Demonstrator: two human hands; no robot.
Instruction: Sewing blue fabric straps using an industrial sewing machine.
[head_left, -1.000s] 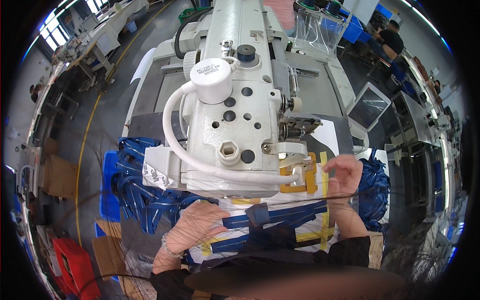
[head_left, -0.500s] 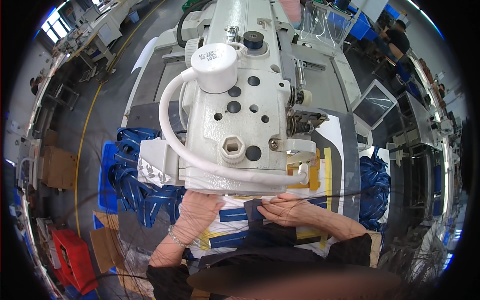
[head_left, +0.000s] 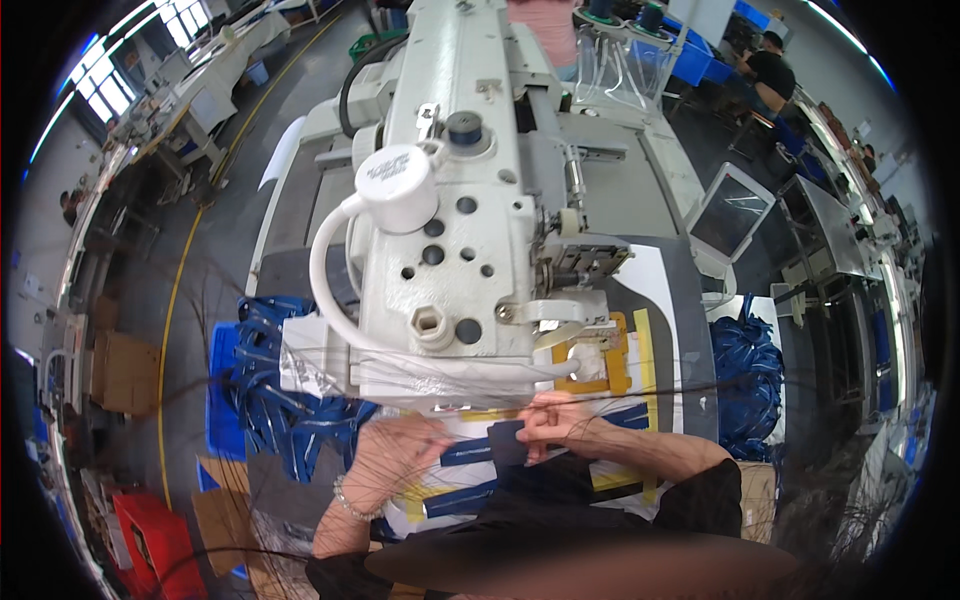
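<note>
A sewing machine (head_left: 445, 290) with a white head stands in front of me. Just below its near edge, my right hand (head_left: 562, 424) pinches a small dark fabric piece (head_left: 508, 444) between thumb and fingers. The piece lies across a navy strip (head_left: 466, 453) with a thin pale line along it, possibly a zipper. My left hand (head_left: 398, 452) rests by the strip's left end, palm down, fingers stretched toward it. A second navy strip (head_left: 458, 500) lies nearer to me on the white sheet with yellow tape. Loose hairs cross the view of both hands.
Bundled navy strips (head_left: 285, 375) hang at the left over a blue bin (head_left: 222, 400); another navy bundle (head_left: 748, 385) lies at the right. A yellow frame (head_left: 617, 355) sits beside the machine head. A tilted screen (head_left: 735, 212) stands right. Cartons and a red crate (head_left: 155, 540) are lower left.
My view has shifted, so the machine appears lower and further left. Both hands have come out nearer to me from the machine's edge, and my right fingers are more curled at the fabric piece.
</note>
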